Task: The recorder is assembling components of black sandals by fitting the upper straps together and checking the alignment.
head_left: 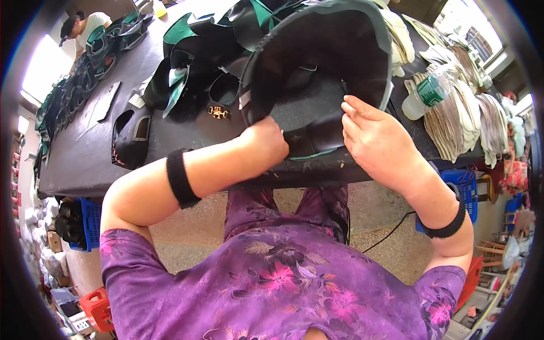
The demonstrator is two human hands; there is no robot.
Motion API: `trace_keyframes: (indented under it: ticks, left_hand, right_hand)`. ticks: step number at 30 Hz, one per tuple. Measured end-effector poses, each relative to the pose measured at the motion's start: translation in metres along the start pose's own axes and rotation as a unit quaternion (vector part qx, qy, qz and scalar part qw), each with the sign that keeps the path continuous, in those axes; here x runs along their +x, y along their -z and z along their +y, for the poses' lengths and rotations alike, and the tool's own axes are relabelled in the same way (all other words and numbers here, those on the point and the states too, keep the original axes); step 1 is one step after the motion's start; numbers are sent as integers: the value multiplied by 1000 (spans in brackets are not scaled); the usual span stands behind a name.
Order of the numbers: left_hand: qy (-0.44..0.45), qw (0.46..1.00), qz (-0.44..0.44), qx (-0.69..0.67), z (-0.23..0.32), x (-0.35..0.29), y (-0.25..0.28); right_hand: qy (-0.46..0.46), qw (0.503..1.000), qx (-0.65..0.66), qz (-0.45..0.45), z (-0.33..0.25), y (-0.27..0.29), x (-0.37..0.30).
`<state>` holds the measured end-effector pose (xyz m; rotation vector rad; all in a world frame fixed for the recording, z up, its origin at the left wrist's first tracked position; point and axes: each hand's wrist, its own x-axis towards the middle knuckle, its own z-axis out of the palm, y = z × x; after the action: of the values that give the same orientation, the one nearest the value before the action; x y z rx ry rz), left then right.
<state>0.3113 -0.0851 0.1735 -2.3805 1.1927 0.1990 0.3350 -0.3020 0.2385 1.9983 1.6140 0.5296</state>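
A large curved black leather piece [323, 42] with a grey-green edge arches up in front of me above the table's near edge. My left hand [265, 140] is closed at its lower left end. At its right side my right hand [374, 139] has its thumb and fingers pinched together; whether something small is also between the fingertips I cannot tell. A black strip [317, 137] with a green underside spans low between both hands. Left of them, a black piece with a gold-coloured metal ornament [217, 112] lies on the table.
Black leather pieces with green linings [181, 54] pile up behind. A black pouch-like item [130, 139] and a phone-like slab [109, 102] lie left. Right are a green-labelled bottle [428, 93] and stacked beige pieces [453, 127]. A person [88, 25] is far left; blue crates [90, 224] flank the table.
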Motion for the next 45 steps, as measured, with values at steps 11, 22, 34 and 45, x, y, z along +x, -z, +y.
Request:
trace_keyframes:
  ticks: [11,22,34,45]
  left_hand:
    - [177,972,137,-69,31,-19,-25]
    - [170,926,166,-294,28,-50,-29]
    - [201,944,165,-206,35,-37,-30]
    - [164,946,190,-204,28,-28,-39]
  right_hand:
    - [-44,992,113,35,-77,-68,53]
    - [-93,980,163,68,-80,-62,69]
    - [-68,973,215,49,-75,-65,75]
    - [17,968,190,165,-67,-71,85]
